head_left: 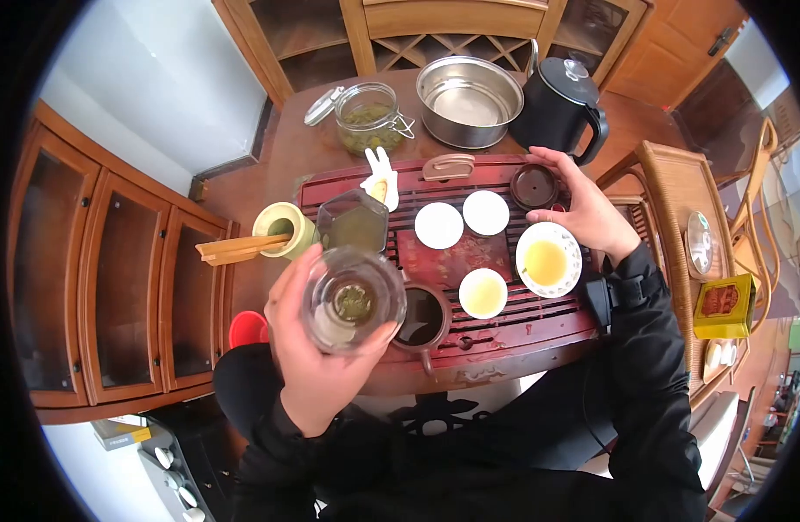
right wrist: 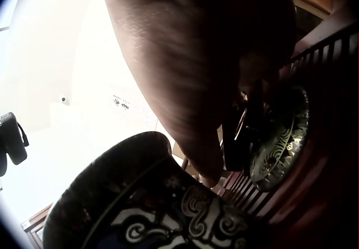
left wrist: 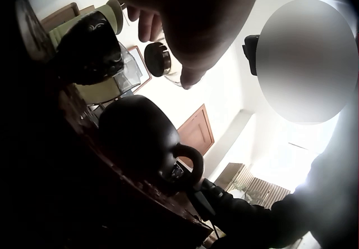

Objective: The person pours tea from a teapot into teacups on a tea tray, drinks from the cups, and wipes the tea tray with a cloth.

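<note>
My left hand (head_left: pixel 309 348) grips a clear glass vessel (head_left: pixel 355 300) with green leaves showing in its middle, above the left front of the tray. Beside it stands a brown teapot (head_left: pixel 422 315) without a lid, filled with dark liquid. At the tray's right back, my right hand (head_left: pixel 591 213) has thumb and fingers round the edges of a dark round lid (head_left: pixel 534 187). Just below that hand is a patterned bowl (head_left: pixel 570 261) of yellow liquid. A small cup (head_left: pixel 483 293) also holds yellow liquid. In the left wrist view, a dark handled vessel (left wrist: pixel 140 136) is below the left hand (left wrist: pixel 185 24).
Two white cups (head_left: pixel 439 225) stand on the slatted red tray (head_left: pixel 539 344). A hexagonal glass container (head_left: pixel 352 223) and a green holder with wooden tools (head_left: pixel 283 230) are left. Behind are a leaf-filled jar (head_left: pixel 370 130), a metal pot (head_left: pixel 470 100) and a black kettle (head_left: pixel 552 104).
</note>
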Available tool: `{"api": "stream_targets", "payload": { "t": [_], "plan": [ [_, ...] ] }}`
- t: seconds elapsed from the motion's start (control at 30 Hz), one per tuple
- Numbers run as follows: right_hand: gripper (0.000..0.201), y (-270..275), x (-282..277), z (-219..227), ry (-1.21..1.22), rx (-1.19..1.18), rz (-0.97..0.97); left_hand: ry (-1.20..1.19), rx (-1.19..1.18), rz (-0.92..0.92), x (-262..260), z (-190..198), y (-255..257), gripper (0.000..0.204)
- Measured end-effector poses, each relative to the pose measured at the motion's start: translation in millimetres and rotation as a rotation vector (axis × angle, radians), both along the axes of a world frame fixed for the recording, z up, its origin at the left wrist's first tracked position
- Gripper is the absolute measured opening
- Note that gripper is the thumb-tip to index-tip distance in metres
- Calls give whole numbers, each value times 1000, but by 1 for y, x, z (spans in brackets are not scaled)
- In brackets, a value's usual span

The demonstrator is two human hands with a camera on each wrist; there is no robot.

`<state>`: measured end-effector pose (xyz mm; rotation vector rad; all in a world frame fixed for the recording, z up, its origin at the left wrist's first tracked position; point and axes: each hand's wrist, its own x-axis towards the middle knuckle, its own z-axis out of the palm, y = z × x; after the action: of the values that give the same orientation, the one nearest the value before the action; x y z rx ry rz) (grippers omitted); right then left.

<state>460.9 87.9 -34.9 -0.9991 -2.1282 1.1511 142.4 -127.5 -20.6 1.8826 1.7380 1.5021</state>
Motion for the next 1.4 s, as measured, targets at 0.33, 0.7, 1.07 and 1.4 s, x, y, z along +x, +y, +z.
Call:
{"api": "stream_targets", "payload": {
  "t": [0.33, 0.7, 1.07, 1.4],
  "plan": [
    [83, 0, -3, -3, -98, 171, -35, 406, -79, 300, 25, 25, 28, 76],
    [81, 1, -3, -4, -94, 192, -62, 505, -139, 413, 37, 31, 35, 70],
    [81, 3, -1, -6, -3, 200, -102, 632, -223, 456, 40, 28, 39, 63],
    [92, 13, 12, 16, 321, 87, -239, 678, -249, 456, 40, 29, 36, 60]
  ]
}}
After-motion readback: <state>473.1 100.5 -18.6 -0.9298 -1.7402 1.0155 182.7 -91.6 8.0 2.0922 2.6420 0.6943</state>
